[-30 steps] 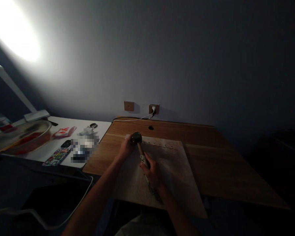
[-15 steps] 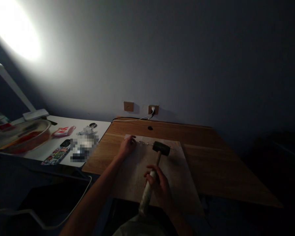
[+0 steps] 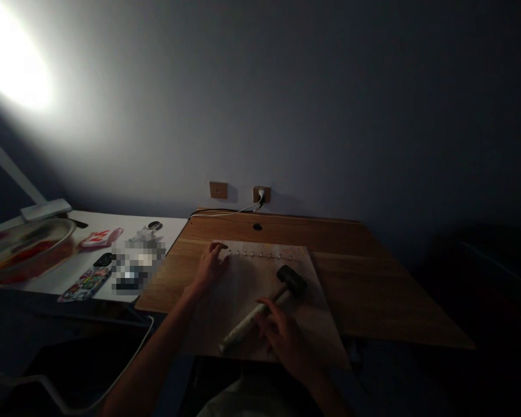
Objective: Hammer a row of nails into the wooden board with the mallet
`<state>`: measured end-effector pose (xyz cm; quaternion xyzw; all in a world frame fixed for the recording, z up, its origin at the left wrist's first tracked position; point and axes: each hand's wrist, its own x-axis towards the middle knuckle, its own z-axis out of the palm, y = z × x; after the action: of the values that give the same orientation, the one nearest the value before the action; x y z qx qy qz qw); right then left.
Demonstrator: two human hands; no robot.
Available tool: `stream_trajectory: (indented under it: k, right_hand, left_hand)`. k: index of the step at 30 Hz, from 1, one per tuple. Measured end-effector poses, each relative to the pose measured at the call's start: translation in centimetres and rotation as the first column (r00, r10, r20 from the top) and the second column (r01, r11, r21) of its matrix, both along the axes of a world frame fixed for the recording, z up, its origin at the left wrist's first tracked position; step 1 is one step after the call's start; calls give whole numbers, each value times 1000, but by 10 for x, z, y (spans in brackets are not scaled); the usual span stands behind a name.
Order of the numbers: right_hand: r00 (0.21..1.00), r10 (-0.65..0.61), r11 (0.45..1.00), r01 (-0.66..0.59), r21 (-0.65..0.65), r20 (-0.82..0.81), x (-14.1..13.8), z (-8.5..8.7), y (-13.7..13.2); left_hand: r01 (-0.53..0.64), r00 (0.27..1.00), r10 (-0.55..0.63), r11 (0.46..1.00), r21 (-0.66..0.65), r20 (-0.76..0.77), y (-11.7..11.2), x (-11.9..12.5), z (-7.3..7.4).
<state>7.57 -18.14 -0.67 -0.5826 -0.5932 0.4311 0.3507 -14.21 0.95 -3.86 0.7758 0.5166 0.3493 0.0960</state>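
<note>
A mallet with a black head [image 3: 292, 280] and a worn pale handle [image 3: 243, 325] lies slantwise on a pale board [image 3: 208, 333]. My right hand [image 3: 284, 336] is at the upper part of the handle, its fingers apart and loose rather than wrapped round it. Across the far part of the board runs a row of several small shiny metal pieces [image 3: 261, 254], too small to name. At the left end of that row is my left hand [image 3: 209, 267], fingers bent but apart, with nothing visible in them.
The board rests on a wooden table [image 3: 373, 289] against the wall. To the left, a white table [image 3: 95, 217] bears a clear basin [image 3: 65, 231], a red-and-white packet [image 3: 99, 238], a patterned case [image 3: 85, 284] and a lamp base [image 3: 46, 209]. A white plug [image 3: 261, 194] sits in the wall socket.
The mallet has come down and back off the metal row onto the board, and my right hand has loosened from its handle. The view has shifted slightly; my left hand stays by the row's left end.
</note>
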Motion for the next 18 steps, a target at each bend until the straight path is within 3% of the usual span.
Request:
stream_trajectory:
  k: [3, 7, 10, 12, 15, 18]
  right_hand:
    - [964, -64, 965, -6, 261, 258, 23, 0, -14]
    - [829, -271, 843, -39, 536, 488, 57, -18, -35]
    - [727, -303, 802, -154, 577, 616, 69, -29, -47]
    - [685, -293, 800, -206, 564, 667, 68, -30, -51]
    - [650, -312, 807, -203, 554, 693, 69, -30, -52]
    - [629, -355, 815, -154, 559, 691, 87, -30, -49]
  left_hand:
    - [-70, 970, 76, 997, 37, -229, -32, -29, 0]
    - [-94, 948, 91, 996, 7, -306, -70, -58, -4]
    - [46, 934, -55, 998, -32, -354, -86, -57, -1]
    - [83, 927, -91, 996, -39, -364, -92, -49, 7]
    - [31, 942, -51, 997, -65, -332, -99, -35, 20]
    - [91, 951, -120, 989, -114, -286, -105, -19, 29]
